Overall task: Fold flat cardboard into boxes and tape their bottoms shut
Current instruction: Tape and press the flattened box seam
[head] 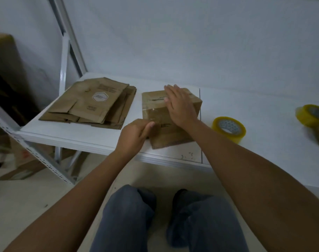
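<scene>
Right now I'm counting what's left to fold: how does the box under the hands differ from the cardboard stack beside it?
The box stands folded up with clear tape on top; the cardboard stack lies flat, unfolded, showing no tape. The right hand presses the box and the left hand pinches at its near edge; nothing touches the stack. Both are brown cardboard on the white table.

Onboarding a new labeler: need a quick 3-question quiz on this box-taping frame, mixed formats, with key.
1. True or false: the right hand lies flat on the folded box.
2. Which side of that box is the stack of flat cardboard on? A) left B) right C) under it
3. Fill in: the left hand pinches at the box's near-left ____.

Key: 1 true. 2 A. 3 corner. The near tape roll sits right of the box; clear tape already crosses its top.
</scene>
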`<action>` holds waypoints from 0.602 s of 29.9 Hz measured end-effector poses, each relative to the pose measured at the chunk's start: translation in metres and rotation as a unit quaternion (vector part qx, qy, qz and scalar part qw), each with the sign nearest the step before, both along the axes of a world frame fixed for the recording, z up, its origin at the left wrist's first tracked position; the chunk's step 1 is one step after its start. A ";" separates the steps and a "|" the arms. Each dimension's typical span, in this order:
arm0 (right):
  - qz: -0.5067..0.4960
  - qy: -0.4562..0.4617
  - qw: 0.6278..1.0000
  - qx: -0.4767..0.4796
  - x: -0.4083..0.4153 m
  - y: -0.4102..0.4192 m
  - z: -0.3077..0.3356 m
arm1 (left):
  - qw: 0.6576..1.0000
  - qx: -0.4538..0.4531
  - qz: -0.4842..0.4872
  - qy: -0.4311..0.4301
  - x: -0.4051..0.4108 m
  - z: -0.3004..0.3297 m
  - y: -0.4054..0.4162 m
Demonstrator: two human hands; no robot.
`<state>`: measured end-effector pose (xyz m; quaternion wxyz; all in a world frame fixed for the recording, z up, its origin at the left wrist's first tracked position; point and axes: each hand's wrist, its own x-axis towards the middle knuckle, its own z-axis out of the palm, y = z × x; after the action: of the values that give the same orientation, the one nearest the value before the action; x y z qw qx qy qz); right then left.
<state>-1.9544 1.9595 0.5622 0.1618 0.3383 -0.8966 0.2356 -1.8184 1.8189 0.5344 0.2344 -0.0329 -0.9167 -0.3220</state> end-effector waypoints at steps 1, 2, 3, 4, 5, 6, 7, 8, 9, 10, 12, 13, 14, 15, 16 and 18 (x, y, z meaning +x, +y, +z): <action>0.010 -0.012 1.000 0.026 -0.004 -0.005 -0.002 | 0.999 -0.009 0.001 0.043 -0.006 0.005 -0.004; 0.020 -0.022 0.998 0.057 -0.006 -0.008 -0.007 | 0.997 -0.016 0.007 0.072 -0.015 0.009 -0.008; 0.028 -0.029 0.996 0.082 -0.007 -0.009 -0.013 | 0.996 -0.024 0.015 0.083 -0.026 0.011 -0.011; 0.032 -0.030 0.995 0.086 -0.007 -0.009 -0.019 | 0.996 -0.029 0.024 0.077 -0.038 0.014 -0.014; 0.030 -0.028 0.997 0.071 -0.007 -0.008 -0.025 | 0.998 -0.026 0.029 0.053 -0.050 0.016 -0.016; 0.026 -0.027 0.998 0.052 -0.008 -0.008 -0.029 | 0.999 -0.015 0.022 0.018 -0.062 0.016 -0.019; 0.024 -0.026 0.998 0.042 -0.009 -0.008 -0.030 | 1.000 0.002 0.000 -0.022 -0.072 0.014 -0.022; 0.024 -0.029 0.998 0.040 -0.011 -0.008 -0.031 | 0.998 0.013 -0.029 -0.054 -0.080 0.012 -0.026; 0.025 -0.036 0.998 0.042 -0.012 -0.008 -0.031 | 0.996 0.004 -0.052 -0.074 -0.085 0.008 -0.029; 0.026 -0.039 0.998 0.045 -0.012 -0.008 -0.030 | 0.994 -0.018 -0.065 -0.084 -0.088 0.002 -0.032; 0.027 -0.037 0.998 0.043 -0.012 -0.009 -0.031 | 0.992 -0.074 -0.064 -0.081 -0.088 -0.008 -0.037; 0.026 -0.037 0.998 0.040 -0.011 -0.008 -0.032 | 0.990 -0.106 -0.063 -0.068 -0.088 -0.010 -0.039; 0.026 -0.038 0.998 0.036 -0.012 -0.008 -0.032 | 0.987 -0.138 -0.065 -0.051 -0.089 -0.011 -0.042; 0.027 -0.040 0.998 0.034 -0.012 -0.008 -0.032 | 0.984 -0.164 -0.067 -0.035 -0.090 -0.012 -0.044; 0.030 -0.040 0.998 0.035 -0.013 -0.008 -0.032 | 0.981 -0.183 -0.068 -0.019 -0.092 -0.012 -0.045; 0.037 -0.040 0.998 0.039 -0.015 -0.007 -0.029 | 0.979 -0.194 -0.065 -0.018 -0.093 -0.011 -0.047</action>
<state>-1.9695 1.9524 0.5328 0.1032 0.3678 -0.8978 0.2193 -1.9114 1.7721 0.5231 0.1859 -0.1310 -0.9617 -0.1530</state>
